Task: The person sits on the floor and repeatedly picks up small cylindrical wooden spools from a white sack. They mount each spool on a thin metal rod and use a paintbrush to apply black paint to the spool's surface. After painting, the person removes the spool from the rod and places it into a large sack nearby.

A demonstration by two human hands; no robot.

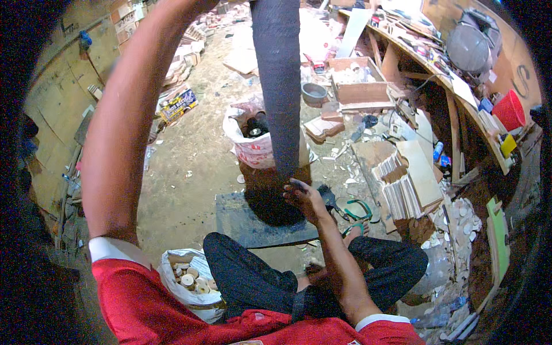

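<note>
Head view: person sits cross-legged, long dark tapered piece (277, 86) near-upright in front, narrow end down at R hand (305, 199).
L forearm (118, 144) runs up past top edge; L hand out of frame, grip can't be told. R hand just below/beside narrow end, fingers part-curled, palm not closed tight; pinch on tip unclear. Piece's upper end cut off by frame. Under R hand: dark flat board (233, 221) on floor. Behind piece, partly hidden: white sack (248, 154) w/ dark round items. By L knee: sack of wooden discs (208, 307). To R: stacked thin wooden pcs (401, 198), grey bowl (314, 102).
</note>
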